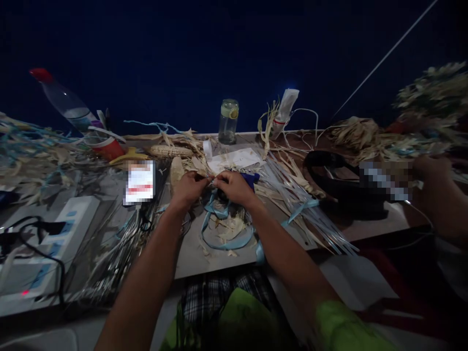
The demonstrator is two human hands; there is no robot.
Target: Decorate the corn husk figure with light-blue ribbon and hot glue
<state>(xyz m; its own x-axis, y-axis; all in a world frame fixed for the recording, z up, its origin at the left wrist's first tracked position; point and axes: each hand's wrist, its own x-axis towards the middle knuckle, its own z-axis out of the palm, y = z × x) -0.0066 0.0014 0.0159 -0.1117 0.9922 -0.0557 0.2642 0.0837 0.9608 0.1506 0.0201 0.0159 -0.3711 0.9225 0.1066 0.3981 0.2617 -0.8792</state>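
Observation:
My left hand (192, 186) and my right hand (233, 185) meet over the middle of the table, thumbs and fingertips pinched close together. The small thing between their fingertips is too dim and small to make out. A light blue ribbon (228, 244) loops on the table just below my hands, one part rising toward the fingertips. Pale scraps of husk (234, 224) lie inside its loop. A dark blue object (250, 180) shows partly behind my right hand. Left of my left hand lies a pale, long piece, perhaps a corn cob (177, 170).
A power strip (54, 243), thin metal wires (113, 273) and a lit phone (139, 184) lie left. Behind are a corn cob (171, 151) and a drinking bottle (228, 122). Clear plastic rods (310, 214) lie right. Another person's hand (437, 187) holds a phone at far right.

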